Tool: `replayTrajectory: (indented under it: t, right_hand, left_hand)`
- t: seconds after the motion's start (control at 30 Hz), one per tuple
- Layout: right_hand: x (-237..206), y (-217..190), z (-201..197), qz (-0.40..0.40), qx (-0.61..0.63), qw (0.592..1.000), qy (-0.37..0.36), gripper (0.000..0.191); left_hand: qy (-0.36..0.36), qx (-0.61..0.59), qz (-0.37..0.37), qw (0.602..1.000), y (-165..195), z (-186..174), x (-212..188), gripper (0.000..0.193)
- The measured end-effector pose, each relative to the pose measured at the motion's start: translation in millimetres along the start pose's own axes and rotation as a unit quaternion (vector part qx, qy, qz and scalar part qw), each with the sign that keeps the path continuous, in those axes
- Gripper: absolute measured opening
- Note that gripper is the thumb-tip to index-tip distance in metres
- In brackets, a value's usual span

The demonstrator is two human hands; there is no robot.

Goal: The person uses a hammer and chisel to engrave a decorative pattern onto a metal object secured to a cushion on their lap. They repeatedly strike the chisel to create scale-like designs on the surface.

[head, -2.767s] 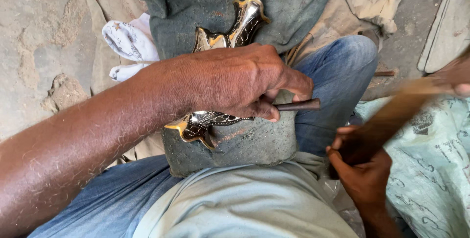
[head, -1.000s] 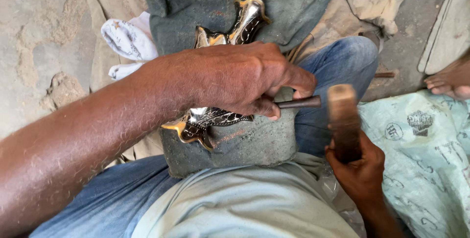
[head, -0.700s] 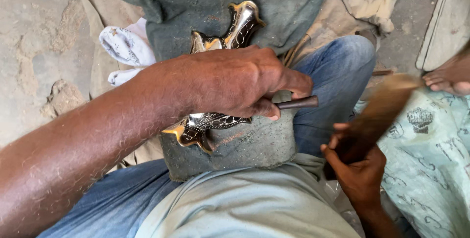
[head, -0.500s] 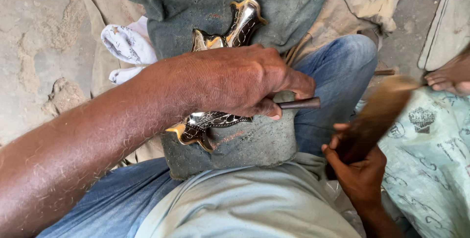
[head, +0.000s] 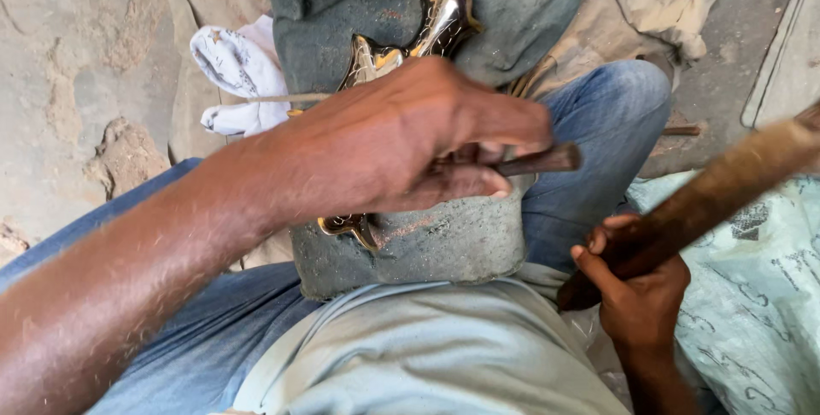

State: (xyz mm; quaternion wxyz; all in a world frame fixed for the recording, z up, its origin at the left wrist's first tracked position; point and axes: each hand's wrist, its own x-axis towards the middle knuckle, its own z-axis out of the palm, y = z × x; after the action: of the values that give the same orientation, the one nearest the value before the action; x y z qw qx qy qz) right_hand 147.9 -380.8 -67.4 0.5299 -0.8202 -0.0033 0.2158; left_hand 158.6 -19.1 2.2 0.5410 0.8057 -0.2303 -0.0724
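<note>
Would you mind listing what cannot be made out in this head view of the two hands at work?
- Tip of the dark punch: hidden under the left hand.
- Middle of the shiny metal piece: covered by that hand.
- Head of the wooden mallet: cut off by the right edge, and blurred.
- Right hand: its wrist runs off the bottom edge.
- White cloth: its pattern is too small to tell.

A metal piece lies on a block at frame centre, between the knees. The left hand lies over it, gripping a rod. The right hand, lower right, holds a stick. A cloth lies upper left.
</note>
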Motion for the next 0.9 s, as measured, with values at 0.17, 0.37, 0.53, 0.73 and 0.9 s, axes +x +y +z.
replayTrajectory:
  t: [0.17,0.37,0.53,0.73,0.9]
  right_hand:
    - [15,-3,-3,0.092,0.126,0.985,-0.069,0.047]
    - [1,-38,-11,-0.058,0.117,0.989,-0.065,0.035]
    - [-7,-78,-17,-0.121,-0.085,0.988,-0.045,0.035]
    - [-5,-89,-19,-0.134,-0.268,0.954,-0.024,0.033]
    - [-2,-88,-18,-0.131,-0.257,0.956,-0.051,0.027]
  left_hand:
    - [0.033,0.024,-0.028,0.999,-2,7,-24,0.03]
    - [0.028,0.059,-0.073,0.995,-3,9,-31,0.031]
    - [0.062,0.064,0.002,0.996,7,17,-26,0.033]
    - [0.022,0.126,-0.022,0.992,10,22,-29,0.037]
    - [0.022,0.126,-0.034,0.991,8,22,-26,0.041]
